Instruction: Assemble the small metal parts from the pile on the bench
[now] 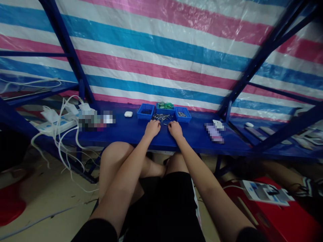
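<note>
A loose pile of thin, shiny metal pieces (163, 117), like screws or nails, lies on the blue tabletop just beyond my hands. My left hand (152, 127) rests at the pile's near left side, fingers curled closed; anything in them is too small to make out. Opposite it, my right hand (175, 129) is closed, with a thin metal piece (165, 124) at its fingertips. Behind the pile stand three blue bins: the left bin (145, 117) with dark small parts, the middle bin (165, 110) with green packets, the right bin (183, 119) with silvery small parts.
A white earbud case (128, 114) lies left of the bins. Farther left is a power strip (59, 124) with tangled white cables. A blurred purple item (214, 133) lies at right. Blue metal frame posts (72, 57) flank a striped sheet (156, 50). A red stool (290, 215) stands lower right.
</note>
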The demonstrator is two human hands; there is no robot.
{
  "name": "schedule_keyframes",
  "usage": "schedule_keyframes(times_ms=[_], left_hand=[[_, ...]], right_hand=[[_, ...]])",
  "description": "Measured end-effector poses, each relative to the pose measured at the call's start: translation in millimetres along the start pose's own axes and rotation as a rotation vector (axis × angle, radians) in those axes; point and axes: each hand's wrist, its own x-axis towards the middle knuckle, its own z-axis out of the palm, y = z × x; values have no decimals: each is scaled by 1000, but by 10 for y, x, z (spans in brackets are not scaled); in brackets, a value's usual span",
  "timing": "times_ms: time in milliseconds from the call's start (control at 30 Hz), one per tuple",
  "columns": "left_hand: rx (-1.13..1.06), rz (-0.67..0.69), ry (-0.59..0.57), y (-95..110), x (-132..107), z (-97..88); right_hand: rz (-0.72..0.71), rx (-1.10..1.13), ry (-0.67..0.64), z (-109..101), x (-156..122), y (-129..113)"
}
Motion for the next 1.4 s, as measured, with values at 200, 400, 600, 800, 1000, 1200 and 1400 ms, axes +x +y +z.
schedule_keyframes(times_ms=[200,400,600,800,1000,1200,1400], left_hand=[[6,-22,-13,16,-3,-16],[4,-4,-2,2,6,1],[-5,-19,-11,16,-5,-18],[-6,-16,-6,9,-1,-10],[-2,3,22,-8,6,23],[-45,2,12,25,-3,-9],[-68,79,-6,19,3,-2]], right_hand=[[4,-10,-4,2,0,-5],[2,-14,26,13,-2,1],[0,-7,12,-1,-7,-1],[10,9,12,8,-2,0],[4,31,24,-4,-4,-8],[-116,109,3,-11,12,-8],[-225,202,-4,40,43,17]])
